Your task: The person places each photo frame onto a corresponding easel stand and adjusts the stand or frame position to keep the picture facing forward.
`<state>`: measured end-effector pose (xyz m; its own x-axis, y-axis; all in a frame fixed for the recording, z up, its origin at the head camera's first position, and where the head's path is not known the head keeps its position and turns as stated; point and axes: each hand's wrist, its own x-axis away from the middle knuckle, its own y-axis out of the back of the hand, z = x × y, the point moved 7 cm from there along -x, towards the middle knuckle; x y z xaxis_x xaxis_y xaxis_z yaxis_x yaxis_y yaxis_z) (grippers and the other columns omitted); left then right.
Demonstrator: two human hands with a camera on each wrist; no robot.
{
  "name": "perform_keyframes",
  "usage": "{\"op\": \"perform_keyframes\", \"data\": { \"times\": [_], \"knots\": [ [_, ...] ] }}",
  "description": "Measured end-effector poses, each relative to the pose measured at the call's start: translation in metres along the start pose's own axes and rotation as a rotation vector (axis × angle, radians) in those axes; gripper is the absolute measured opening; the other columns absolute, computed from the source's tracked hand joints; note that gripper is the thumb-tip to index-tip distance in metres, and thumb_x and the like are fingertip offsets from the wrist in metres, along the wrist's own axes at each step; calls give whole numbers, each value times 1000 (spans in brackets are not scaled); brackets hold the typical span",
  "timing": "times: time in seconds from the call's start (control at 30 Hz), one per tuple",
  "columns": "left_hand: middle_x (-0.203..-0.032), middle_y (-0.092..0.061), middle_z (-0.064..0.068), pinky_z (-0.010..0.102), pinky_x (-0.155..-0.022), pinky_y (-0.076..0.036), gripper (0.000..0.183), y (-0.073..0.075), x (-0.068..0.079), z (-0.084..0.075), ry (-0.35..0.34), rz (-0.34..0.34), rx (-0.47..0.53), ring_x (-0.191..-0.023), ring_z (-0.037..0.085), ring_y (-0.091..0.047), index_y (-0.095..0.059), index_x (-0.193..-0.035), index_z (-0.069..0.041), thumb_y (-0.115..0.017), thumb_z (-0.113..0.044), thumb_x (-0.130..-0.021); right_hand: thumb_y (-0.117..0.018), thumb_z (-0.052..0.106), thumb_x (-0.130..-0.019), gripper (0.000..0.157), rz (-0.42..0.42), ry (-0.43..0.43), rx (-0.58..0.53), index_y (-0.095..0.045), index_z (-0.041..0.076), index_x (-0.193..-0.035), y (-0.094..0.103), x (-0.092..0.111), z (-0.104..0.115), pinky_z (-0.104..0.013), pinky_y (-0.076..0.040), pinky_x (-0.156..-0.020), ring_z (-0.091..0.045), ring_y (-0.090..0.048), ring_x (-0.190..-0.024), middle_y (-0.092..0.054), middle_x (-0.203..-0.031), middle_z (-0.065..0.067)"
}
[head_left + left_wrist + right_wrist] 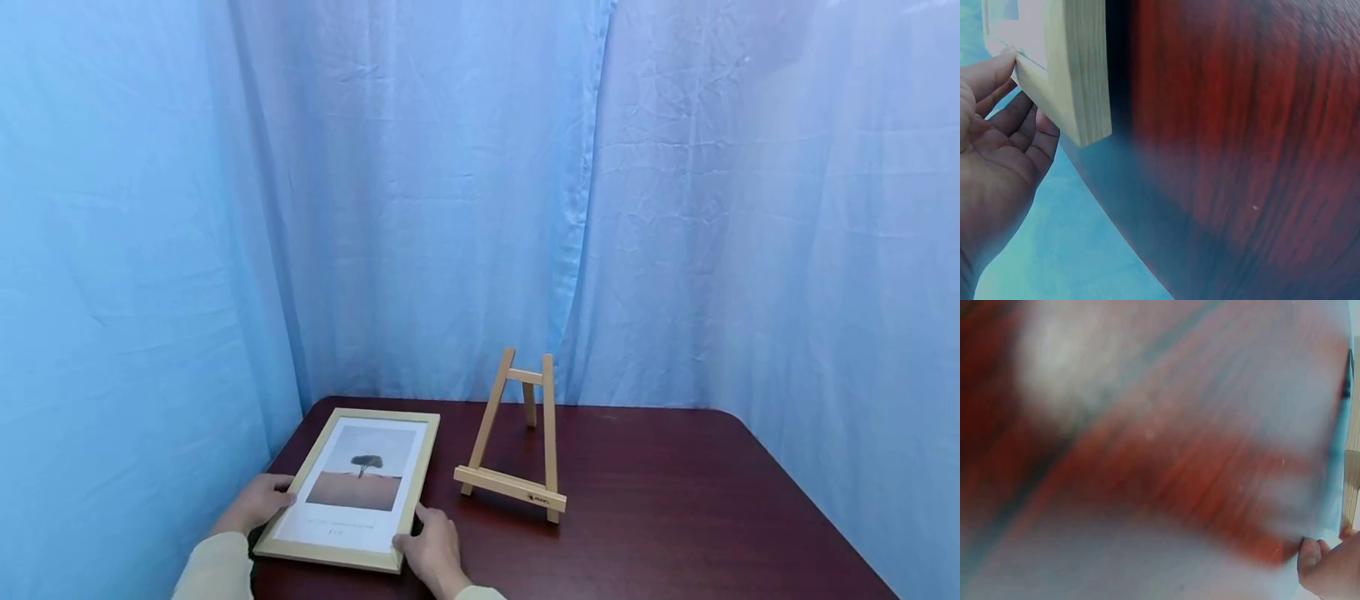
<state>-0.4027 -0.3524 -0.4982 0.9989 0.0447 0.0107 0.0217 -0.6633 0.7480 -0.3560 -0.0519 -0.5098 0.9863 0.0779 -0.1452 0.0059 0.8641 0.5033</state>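
A framed picture (352, 492), with a pale wooden rim and a print of a lone tree, lies face up at the left side of the table. My left hand (261, 502) grips its left edge; in the left wrist view the left hand (1004, 125) has its thumb on top and fingers curled beneath the wooden rim (1079, 75). On the opposite edge, near the lower right corner, my right hand (435, 546) holds the frame. The right wrist view catches only part of the right hand (1332, 565) and a strip of the rim (1351, 478).
A small wooden easel (510, 485) stands on the dark red-brown table (675, 500), to the right of the frame. Light blue curtains (450, 208) hang behind the table and along both sides. The table's left edge runs close by the left hand.
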Motion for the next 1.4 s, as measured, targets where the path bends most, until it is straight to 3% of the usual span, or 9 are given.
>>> {"op": "perform_keyframes", "data": {
  "times": [0.23, 0.33, 0.47, 0.53, 0.77, 0.97, 1.4],
  "knots": [
    [-120, -59, 36, 53, -87, -52, 41, 2, -5, -13, -12, -61, 51, -107, 45, -60, -53, -127, 20, -62, 2, -91, -82, 9, -74, 60, -87, 10, -60, -64, -2, -130, 12, -1, 1, -47, -51, -90, -29, -62, -110, -70, -115, -17],
    [-122, -58, 37, 53, -87, -52, 41, 4, -6, -17, -17, -87, 94, -108, 45, -60, -51, -129, 20, -60, 4, -92, -81, 6, -74, 60, -113, 28, -87, -62, -3, -131, 16, -3, 3, -39, -53, -81, -18, -67, -87, -73, -105, -11],
    [-129, -51, 40, 55, -90, -50, 44, 5, -7, -21, -15, -91, 144, -113, 50, -56, -46, -133, 21, -57, 3, -95, -79, 4, -75, 61, -125, 40, -112, -61, -3, -133, 21, -5, 9, -31, -50, -72, -6, -53, -55, -73, -103, -9],
    [-131, -49, 40, 56, -91, -50, 45, 7, -8, -23, -20, -91, 155, -115, 50, -55, -43, -136, 21, -56, 2, -97, -78, 3, -75, 61, -131, 48, -125, -60, -3, -134, 24, -7, 13, -29, -50, -70, -5, -50, -51, -72, -107, -12],
    [-125, -55, 37, 54, -91, -50, 48, 17, -13, -32, -61, -122, 179, -110, 44, -58, -43, -138, 18, -56, -1, -97, -76, -3, -76, 62, -145, 86, -178, -57, -3, -136, 36, -14, 25, -24, -49, -59, -5, -54, -57, -70, -113, -16],
    [-124, -55, 36, 52, -88, -52, 50, 26, -10, -47, -95, -135, 227, -107, 42, -59, -40, -141, 17, -56, -1, -97, -76, -3, -79, 63, -140, 78, -202, -56, 0, -139, 43, -19, 30, -24, -50, -57, -5, -58, -66, -68, -118, -14],
    [-137, -48, 34, 57, -101, -42, 54, 35, -11, -64, -90, -120, 303, -123, 45, -49, -33, -149, 8, -54, -10, -103, -72, -4, -84, 67, -115, 95, -276, -51, 10, -146, 60, -26, 40, -24, -53, -60, -9, -60, -76, -62, -128, -17]
  ]
}}
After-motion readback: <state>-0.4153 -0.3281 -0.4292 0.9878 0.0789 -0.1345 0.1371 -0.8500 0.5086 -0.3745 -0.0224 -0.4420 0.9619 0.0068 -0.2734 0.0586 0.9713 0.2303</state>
